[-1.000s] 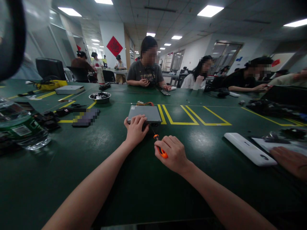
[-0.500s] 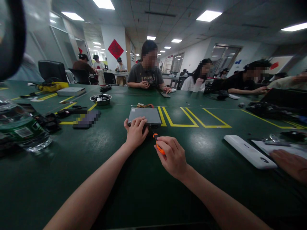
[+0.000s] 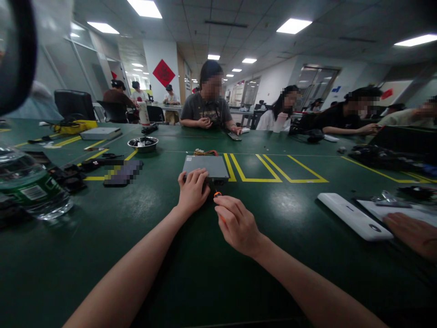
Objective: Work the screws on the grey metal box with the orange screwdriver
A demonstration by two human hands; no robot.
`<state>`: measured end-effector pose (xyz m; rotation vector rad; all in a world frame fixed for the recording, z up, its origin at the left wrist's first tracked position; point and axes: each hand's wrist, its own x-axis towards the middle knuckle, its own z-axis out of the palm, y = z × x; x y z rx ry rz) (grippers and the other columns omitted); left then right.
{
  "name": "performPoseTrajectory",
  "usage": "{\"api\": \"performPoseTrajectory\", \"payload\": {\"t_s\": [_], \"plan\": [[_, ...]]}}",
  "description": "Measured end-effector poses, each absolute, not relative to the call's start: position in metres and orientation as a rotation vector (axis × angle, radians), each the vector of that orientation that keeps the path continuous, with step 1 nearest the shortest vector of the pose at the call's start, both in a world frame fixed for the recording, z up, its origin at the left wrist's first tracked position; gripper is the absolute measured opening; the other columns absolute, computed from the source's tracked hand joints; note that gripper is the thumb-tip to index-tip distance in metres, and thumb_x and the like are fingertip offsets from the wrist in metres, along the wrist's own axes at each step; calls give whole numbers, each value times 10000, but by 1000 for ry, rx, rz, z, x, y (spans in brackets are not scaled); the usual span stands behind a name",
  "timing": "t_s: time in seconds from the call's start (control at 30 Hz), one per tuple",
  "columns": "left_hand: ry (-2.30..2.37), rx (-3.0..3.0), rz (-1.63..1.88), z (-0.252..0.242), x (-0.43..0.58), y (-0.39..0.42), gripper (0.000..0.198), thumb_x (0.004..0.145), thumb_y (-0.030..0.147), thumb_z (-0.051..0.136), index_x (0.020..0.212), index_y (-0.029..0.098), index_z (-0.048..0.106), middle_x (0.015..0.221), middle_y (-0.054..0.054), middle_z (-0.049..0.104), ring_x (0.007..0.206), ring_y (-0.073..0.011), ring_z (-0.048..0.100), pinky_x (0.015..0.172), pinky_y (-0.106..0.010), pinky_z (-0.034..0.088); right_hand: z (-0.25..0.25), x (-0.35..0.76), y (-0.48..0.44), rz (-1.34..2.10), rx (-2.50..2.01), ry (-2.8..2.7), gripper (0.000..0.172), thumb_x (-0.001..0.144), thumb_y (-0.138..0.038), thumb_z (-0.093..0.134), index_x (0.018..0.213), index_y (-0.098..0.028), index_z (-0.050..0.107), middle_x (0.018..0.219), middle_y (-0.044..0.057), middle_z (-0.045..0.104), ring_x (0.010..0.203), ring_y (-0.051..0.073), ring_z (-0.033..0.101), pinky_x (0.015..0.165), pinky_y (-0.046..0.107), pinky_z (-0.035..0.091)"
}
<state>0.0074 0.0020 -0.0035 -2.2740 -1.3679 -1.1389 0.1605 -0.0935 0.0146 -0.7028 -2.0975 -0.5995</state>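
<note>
A flat grey metal box (image 3: 212, 166) lies on the green table, with a bundle of coloured wires (image 3: 206, 152) at its far edge. My left hand (image 3: 193, 191) rests on the box's near left corner, its fingers over the top and front edge. In my right hand (image 3: 236, 222) is an orange screwdriver (image 3: 217, 194), mostly hidden by my closed fingers. Its thin shaft points at the near side of the box, close to a dark socket. Whether the tip touches the box is too small to tell.
A water bottle (image 3: 30, 187), a phone (image 3: 123, 173) and a metal bowl (image 3: 143, 144) stand left. At right are a white device (image 3: 354, 216) and another person's hand (image 3: 411, 234). A person (image 3: 208, 107) sits across the table (image 3: 287, 273).
My right hand has moved slightly left and turned around the screwdriver, so less of the orange handle shows. My left hand stays on the box.
</note>
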Motion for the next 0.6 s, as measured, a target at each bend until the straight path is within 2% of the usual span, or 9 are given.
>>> {"api": "performPoseTrajectory", "payload": {"t_s": [0.17, 0.27, 0.4, 0.5, 0.6], "plan": [[-1381, -2279, -1121, -3, 7, 1, 322, 802, 232, 464, 1123, 253, 485, 1228, -51, 543, 1172, -222, 427, 1014, -446, 160, 13, 163, -92, -649, -793, -2075, 207, 793, -157, 522, 986, -212, 475, 1075, 97, 503, 1042, 206, 495, 791, 365, 504], [-1382, -2280, -1123, -2, 8, 1, 323, 801, 239, 467, 1123, 253, 488, 1227, -46, 543, 1168, -221, 429, 1013, -440, 165, 12, 162, -92, -680, -771, -2088, 214, 789, -125, 516, 979, -216, 477, 1014, 77, 524, 1004, 192, 508, 780, 340, 506], [-1388, -2275, -1129, -2, 8, 1, 315, 802, 242, 467, 1116, 254, 491, 1222, -43, 546, 1162, -220, 431, 1012, -439, 165, 14, 161, -92, -598, -715, -2105, 260, 777, -64, 466, 1010, -176, 439, 1050, 101, 532, 1031, 193, 510, 824, 353, 498], [-1392, -2267, -1149, -2, 8, 1, 303, 803, 245, 471, 1105, 249, 492, 1222, -44, 546, 1154, -217, 439, 1007, -437, 172, 17, 162, -93, -604, -760, -2076, 186, 785, -121, 504, 950, -191, 454, 1055, 100, 518, 1004, 192, 519, 796, 358, 504], [-1393, -2266, -1152, -1, 8, 0, 285, 807, 252, 470, 1092, 250, 493, 1219, -42, 549, 1153, -214, 442, 1004, -435, 176, 19, 163, -94, -627, -784, -2038, 136, 786, -159, 542, 892, -201, 468, 964, 75, 531, 934, 180, 531, 763, 343, 509]]}}
